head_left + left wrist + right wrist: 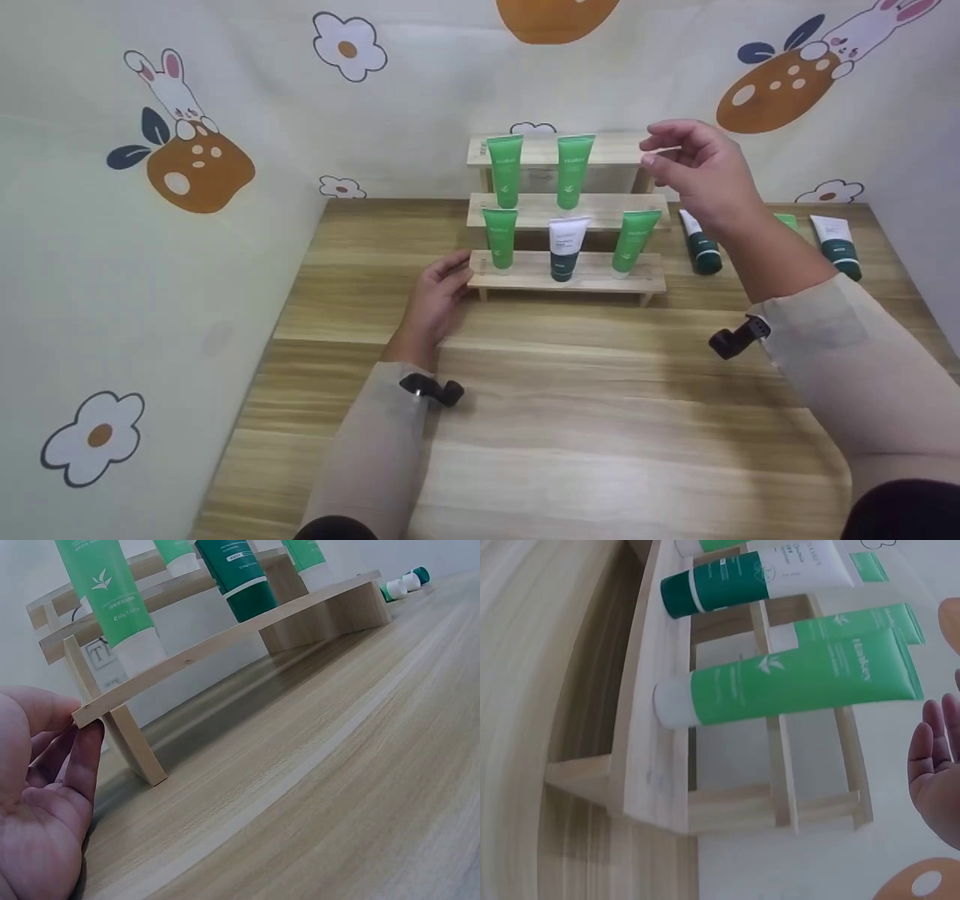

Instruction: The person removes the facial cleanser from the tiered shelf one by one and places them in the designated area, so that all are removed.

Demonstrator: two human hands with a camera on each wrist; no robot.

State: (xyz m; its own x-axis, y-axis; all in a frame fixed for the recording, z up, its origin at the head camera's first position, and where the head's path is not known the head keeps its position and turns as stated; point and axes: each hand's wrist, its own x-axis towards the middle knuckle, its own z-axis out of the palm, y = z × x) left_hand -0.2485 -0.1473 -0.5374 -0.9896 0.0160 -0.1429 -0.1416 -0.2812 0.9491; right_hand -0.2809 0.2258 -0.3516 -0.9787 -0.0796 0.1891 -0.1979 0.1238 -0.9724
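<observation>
A three-step wooden rack [566, 283] stands at the back of the table. My left hand [435, 300] pinches the left end of its lowest step, and the left wrist view shows fingers [88, 754] beneath the board. On that step stand a left green tube [500, 238], a white and dark green tube [567, 247] and a right green tube [634, 241], which leans. Two more green tubes, one left [507, 171] and one right [575, 171], are on the middle step. My right hand [705, 172], fingers loosely bent, is raised beside the rack's upper right end, holding nothing.
Right of the rack lie two white and dark green tubes, one nearer [702, 244] and one farther right [838, 246]. A green tube [786, 220] between them is mostly hidden by my right forearm. A patterned cloth wall [420, 112] rises behind.
</observation>
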